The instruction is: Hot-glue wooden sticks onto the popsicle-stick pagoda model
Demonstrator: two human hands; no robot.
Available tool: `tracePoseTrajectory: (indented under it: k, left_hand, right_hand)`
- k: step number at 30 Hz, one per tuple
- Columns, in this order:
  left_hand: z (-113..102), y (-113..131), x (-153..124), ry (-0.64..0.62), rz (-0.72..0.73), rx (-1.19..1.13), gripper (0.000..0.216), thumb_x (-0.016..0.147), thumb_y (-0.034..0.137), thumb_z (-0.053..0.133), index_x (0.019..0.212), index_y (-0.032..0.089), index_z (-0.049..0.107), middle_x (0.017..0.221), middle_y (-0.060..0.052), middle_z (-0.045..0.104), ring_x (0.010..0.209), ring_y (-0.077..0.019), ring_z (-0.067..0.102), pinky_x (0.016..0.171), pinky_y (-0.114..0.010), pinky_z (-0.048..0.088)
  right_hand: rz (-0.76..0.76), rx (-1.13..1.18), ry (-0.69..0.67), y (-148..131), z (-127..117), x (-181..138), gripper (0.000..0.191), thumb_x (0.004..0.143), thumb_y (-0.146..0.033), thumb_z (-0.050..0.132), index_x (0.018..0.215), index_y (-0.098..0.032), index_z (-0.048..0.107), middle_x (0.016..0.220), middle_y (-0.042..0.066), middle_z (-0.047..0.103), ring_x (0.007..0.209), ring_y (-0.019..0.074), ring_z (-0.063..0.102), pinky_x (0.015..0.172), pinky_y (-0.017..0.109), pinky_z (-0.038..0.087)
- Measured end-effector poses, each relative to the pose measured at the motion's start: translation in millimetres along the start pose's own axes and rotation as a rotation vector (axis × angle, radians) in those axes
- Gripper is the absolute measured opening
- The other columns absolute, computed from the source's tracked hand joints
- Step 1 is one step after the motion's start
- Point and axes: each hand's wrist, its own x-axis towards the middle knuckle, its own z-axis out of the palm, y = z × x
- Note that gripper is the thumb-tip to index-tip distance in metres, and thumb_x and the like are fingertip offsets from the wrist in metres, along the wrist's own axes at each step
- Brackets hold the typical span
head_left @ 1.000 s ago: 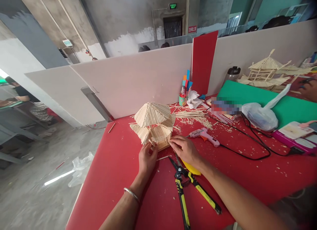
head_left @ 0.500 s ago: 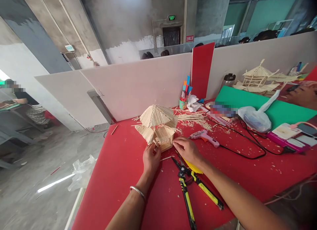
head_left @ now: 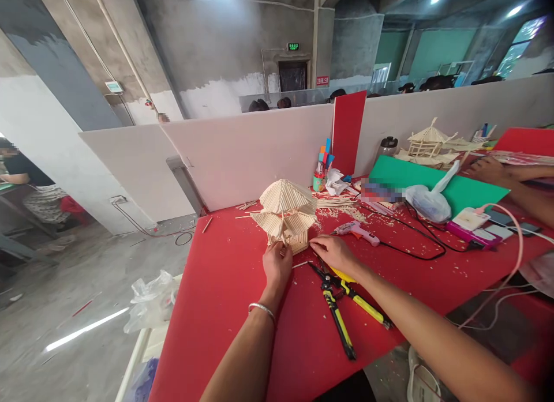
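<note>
A small pagoda model made of thin wooden sticks stands on the red table. My left hand reaches up to its front lower edge, fingers pinched on the sticks at the base. My right hand rests beside the model's right lower corner, fingers curled with the tips touching the base. A silver bangle sits on my left wrist. Yellow-and-black cutters lie just below my right hand.
A pink and white glue gun with a black cord lies right of the model. Loose sticks, a cup of coloured tools, a plastic bag, a green sheet and another stick model are further right. Another person's arm rests at the far right.
The camera has pulled back and tilted up, so the table looks smaller. Both hands stay at the model's base; the left hand has shifted slightly up onto its front edge.
</note>
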Motion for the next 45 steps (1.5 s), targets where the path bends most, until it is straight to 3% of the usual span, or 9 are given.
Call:
tracePoseTrajectory:
  k: [5,14,25,32,36,40,45]
  left_hand:
    - [5,0,2,0.002,-0.009,0.021,0.027,0.08,0.027,0.054,0.055,0.02,0.047,0.066,-0.002,0.06,0.066,-0.0139,0.053,0.062,-0.025,0.034]
    - [7,-1,1,-0.009,0.016,0.029,0.022,0.078,0.023,0.055,0.057,0.02,0.054,0.07,-0.004,0.063,0.072,-0.0169,0.057,0.064,-0.027,0.033]
    - [8,-4,3,-0.009,0.007,0.0,0.02,0.079,0.022,0.054,0.059,0.02,0.055,0.07,-0.005,0.062,0.072,-0.0178,0.056,0.063,-0.027,0.035]
    - [5,-6,6,-0.008,-0.046,0.011,0.017,0.08,0.023,0.053,0.064,0.02,0.057,0.073,-0.004,0.063,0.069,-0.0169,0.055,0.062,-0.026,0.035]
    - [0,-2,6,-0.012,-0.079,0.031,0.012,0.079,0.023,0.055,0.068,0.02,0.059,0.074,-0.004,0.064,0.071,-0.0176,0.057,0.064,-0.026,0.037]
    - [-5,1,7,-0.028,-0.094,0.026,0.012,0.079,0.022,0.054,0.068,0.02,0.059,0.071,-0.002,0.063,0.069,-0.0161,0.056,0.063,-0.025,0.037]
    - [-7,-1,8,-0.039,-0.12,-0.012,0.01,0.077,0.024,0.056,0.07,0.02,0.062,0.068,-0.001,0.061,0.065,-0.0148,0.054,0.061,-0.024,0.037]
  right_hand:
    - [0.068,-0.094,-0.048,-5,-5,1,0.025,0.089,-0.026,0.052,0.099,-0.022,0.074,0.099,0.005,0.074,0.09,0.0182,0.067,0.082,0.028,0.049]
    - [0.235,-0.255,-0.087,-33,-1,21,0.019,0.087,-0.033,0.058,0.093,-0.021,0.071,0.085,0.003,0.073,0.075,0.0149,0.064,0.066,0.023,0.043]
    - [0.284,-0.339,-0.148,-39,-2,27,0.031,0.094,-0.044,0.054,0.093,-0.014,0.064,0.089,0.002,0.066,0.081,0.0129,0.062,0.079,0.033,0.052]
    - [0.166,-0.386,-0.156,-49,-8,17,0.022,0.091,-0.033,0.055,0.089,-0.019,0.071,0.087,0.005,0.071,0.079,0.0158,0.064,0.07,0.026,0.046]
    - [-0.05,-0.421,-0.181,-64,-13,2,0.019,0.087,-0.025,0.055,0.093,-0.019,0.072,0.095,0.007,0.071,0.091,0.0196,0.063,0.08,0.029,0.044]
    - [-0.285,-0.459,-0.302,-82,-12,-5,0.018,0.081,-0.013,0.057,0.089,-0.018,0.072,0.085,0.006,0.071,0.091,0.0189,0.063,0.086,0.03,0.043]
    - [-0.395,-0.56,-0.363,-90,1,0,0.021,0.082,-0.003,0.052,0.085,-0.012,0.072,0.08,0.01,0.069,0.092,0.0215,0.062,0.095,0.037,0.041]
